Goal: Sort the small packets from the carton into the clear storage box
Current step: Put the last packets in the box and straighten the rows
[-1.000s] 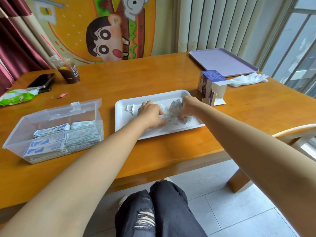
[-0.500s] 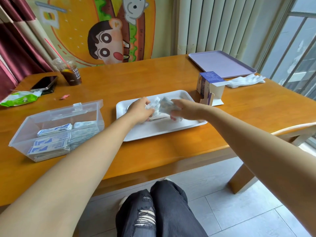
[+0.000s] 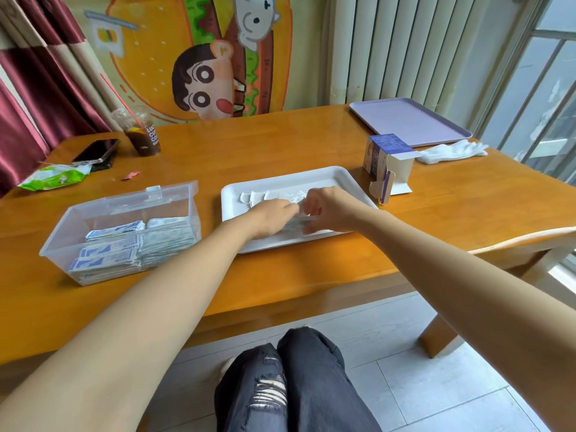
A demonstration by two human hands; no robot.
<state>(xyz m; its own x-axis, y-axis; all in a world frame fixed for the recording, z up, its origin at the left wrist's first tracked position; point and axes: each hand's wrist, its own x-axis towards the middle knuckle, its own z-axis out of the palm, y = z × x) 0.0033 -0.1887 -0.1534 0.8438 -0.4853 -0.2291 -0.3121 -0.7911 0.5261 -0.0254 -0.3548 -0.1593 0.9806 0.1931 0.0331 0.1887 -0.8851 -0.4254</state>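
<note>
Head view: left hand [image 3: 274,219] and right hand [image 3: 330,210] meet over the white rectangular plastic tray [image 3: 235,198]. The fingers of both are curled and clamped on one bundle of small white packets [image 3: 296,224], held low over the tray. Loose packets [image 3: 274,194] lie at the tray's far side. The clear plastic storage box [image 3: 103,213], top open, sits left of the tray on the orange wooden table [image 3: 280,145], with stacked packets [image 3: 124,247] in its near half. The blue-and-white cardboard carton [image 3: 386,163], flap open, stands right of the tray.
</note>
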